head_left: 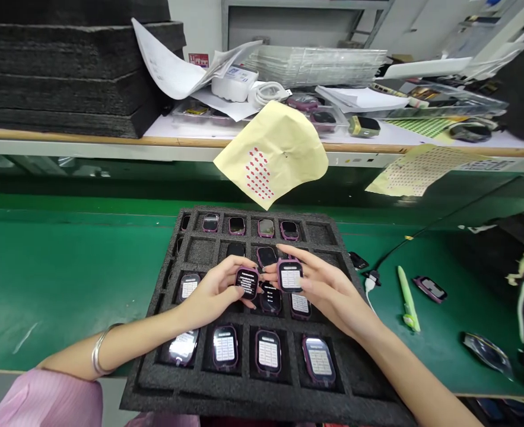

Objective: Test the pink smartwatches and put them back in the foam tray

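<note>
Over the middle of a black foam tray [226, 391], my left hand [221, 284] grips a purple-framed watch [247, 281] whose dark screen shows white text. Beside it on the right, my right hand [328, 284] holds another purple watch [290, 276] with a white grid of buttons on its screen. The tray's compartments hold several more watches. Those in the front row, such as one watch [268, 352], have lit screens, and those in the back row, such as another watch [289, 229], are mostly dark. The two held watches are close together.
A green pen [407, 299], a loose purple watch part [429, 289] and a black cable lie on the green table [66, 267] to the right. Behind, a shelf [190, 143] carries black foam stacks [66, 77], papers and plastic trays. Yellow sticker sheets [288, 136] hang from its edge.
</note>
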The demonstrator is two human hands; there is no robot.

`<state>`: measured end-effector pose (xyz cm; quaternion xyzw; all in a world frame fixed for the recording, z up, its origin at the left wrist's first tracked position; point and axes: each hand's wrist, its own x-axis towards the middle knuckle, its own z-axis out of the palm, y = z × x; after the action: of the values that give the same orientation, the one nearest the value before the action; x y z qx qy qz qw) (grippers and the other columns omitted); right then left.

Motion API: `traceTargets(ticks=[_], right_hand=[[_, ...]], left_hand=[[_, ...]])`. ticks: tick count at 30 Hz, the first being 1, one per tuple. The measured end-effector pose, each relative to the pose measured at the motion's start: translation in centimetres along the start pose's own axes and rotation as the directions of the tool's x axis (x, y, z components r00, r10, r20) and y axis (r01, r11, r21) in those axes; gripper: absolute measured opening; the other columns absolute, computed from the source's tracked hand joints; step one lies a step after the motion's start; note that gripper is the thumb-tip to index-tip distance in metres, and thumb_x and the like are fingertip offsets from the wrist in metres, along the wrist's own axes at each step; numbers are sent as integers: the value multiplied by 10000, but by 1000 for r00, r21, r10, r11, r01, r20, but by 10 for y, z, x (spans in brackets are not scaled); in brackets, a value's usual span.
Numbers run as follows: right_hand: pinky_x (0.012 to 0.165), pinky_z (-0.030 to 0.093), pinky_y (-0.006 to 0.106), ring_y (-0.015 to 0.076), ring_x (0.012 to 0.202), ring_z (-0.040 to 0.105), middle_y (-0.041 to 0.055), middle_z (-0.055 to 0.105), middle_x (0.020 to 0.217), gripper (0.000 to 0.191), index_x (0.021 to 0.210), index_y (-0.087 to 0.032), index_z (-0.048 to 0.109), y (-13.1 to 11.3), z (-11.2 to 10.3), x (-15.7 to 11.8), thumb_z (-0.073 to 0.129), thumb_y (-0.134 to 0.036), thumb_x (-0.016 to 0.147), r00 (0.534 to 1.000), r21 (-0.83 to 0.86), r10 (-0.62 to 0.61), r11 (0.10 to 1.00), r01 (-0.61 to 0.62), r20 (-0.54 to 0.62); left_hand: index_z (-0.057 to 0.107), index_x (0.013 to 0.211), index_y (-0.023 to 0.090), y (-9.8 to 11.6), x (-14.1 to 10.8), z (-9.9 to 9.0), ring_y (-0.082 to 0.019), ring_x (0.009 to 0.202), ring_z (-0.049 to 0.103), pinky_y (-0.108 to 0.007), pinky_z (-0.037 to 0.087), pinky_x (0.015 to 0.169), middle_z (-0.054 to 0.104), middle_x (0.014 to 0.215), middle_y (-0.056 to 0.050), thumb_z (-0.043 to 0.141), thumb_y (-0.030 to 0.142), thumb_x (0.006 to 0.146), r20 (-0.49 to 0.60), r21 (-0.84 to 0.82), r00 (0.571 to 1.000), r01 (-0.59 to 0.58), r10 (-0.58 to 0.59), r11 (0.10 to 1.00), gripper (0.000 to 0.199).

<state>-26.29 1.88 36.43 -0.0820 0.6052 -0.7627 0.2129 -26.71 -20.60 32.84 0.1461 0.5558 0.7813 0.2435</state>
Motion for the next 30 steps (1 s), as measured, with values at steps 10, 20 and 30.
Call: traceTargets(ticks=[10, 20, 30], right_hand=[[1003, 470, 469, 300, 1123, 608, 126, 635, 1214, 568, 1290, -229, 487, -4, -50, -12, 732, -357, 793, 992, -490, -45, 872, -17, -114], [986, 432, 476, 317, 1164, 520, 130, 556, 1263, 486, 1228, -211, 581, -16, -93, -4, 625, -494, 836, 978, -971, -191, 206, 120, 80], [811, 477, 445, 318, 905, 570, 172, 651, 962, 214, 1022, -82, 671, 10, -36, 28, 535, -212, 919, 978, -958, -195, -287, 22, 81]], left_hand=[[530, 1057, 183, 6, 0, 5, -194, 895, 619, -320, 595, 672, 613, 1016, -78, 641, 298, 844, -28, -26, 999, 37, -37, 999, 266], [518, 1078, 178, 4, 0, 2, -201, 917, 622, -321, 588, 687, 600, 1050, -94, 558, 233, 881, 32, -54, 999, 6, -4, 999, 209], [466, 1190, 215, 8, -16, -12, -207, 1001, 585, -376, 489, 908, 583, 1066, -57, 592, 134, 803, -26, 518, 1000, 19, -7, 855, 415]])
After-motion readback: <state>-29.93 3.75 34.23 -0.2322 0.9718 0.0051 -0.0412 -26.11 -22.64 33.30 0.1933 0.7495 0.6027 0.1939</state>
